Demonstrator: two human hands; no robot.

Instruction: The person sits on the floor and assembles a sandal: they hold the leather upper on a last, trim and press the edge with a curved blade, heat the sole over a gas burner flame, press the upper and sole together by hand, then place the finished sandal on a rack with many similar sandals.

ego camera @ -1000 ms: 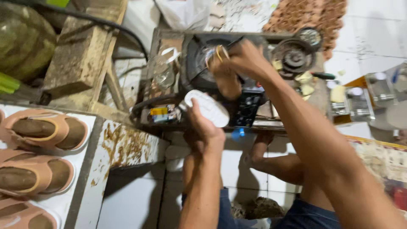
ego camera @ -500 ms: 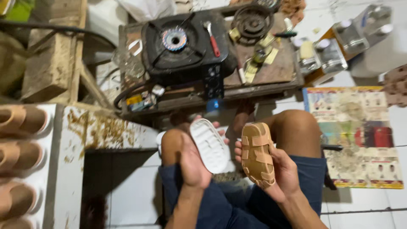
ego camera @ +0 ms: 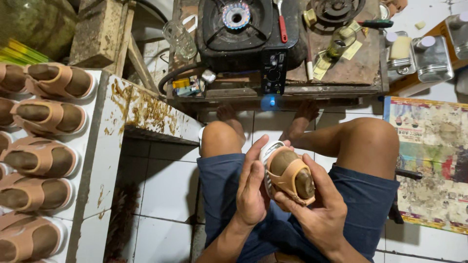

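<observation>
Head view, looking down past my knees: at the far left a row of finished sandals [ego camera: 44, 160] lies side by side on a white shelf [ego camera: 105, 160], each with a tan strap over a brown footbed, laid out flat as if to keep them out of the way while their soles set. That shelf's edge is smeared with brownish glue. Above it leans a rough block of wood [ego camera: 97, 31].

My left hand [ego camera: 251, 187] is flat and open, palm pressed against the white sole edge of the sandal [ego camera: 290, 175] I hold over my lap, fingers straight up along its side; I judge this is to squeeze the sole tight to the upper. My right hand [ego camera: 319, 209] cups the same sandal from beneath and the right, fingers curled round the tan strap, thumb over the top. The strap looks smooth and rubbery, the footbed a dull, rounded brown, the sole white and ridged at the rim.

Beyond my knees stands a low, stained wooden table [ego camera: 351, 73] carrying a black gas stove [ego camera: 243, 29] with its burner lit, a red-handled tool [ego camera: 282, 22] resting on it. Farther right sit metal tins [ego camera: 429, 58], and a worn printed sheet [ego camera: 429, 160] lies on the tiled floor.
</observation>
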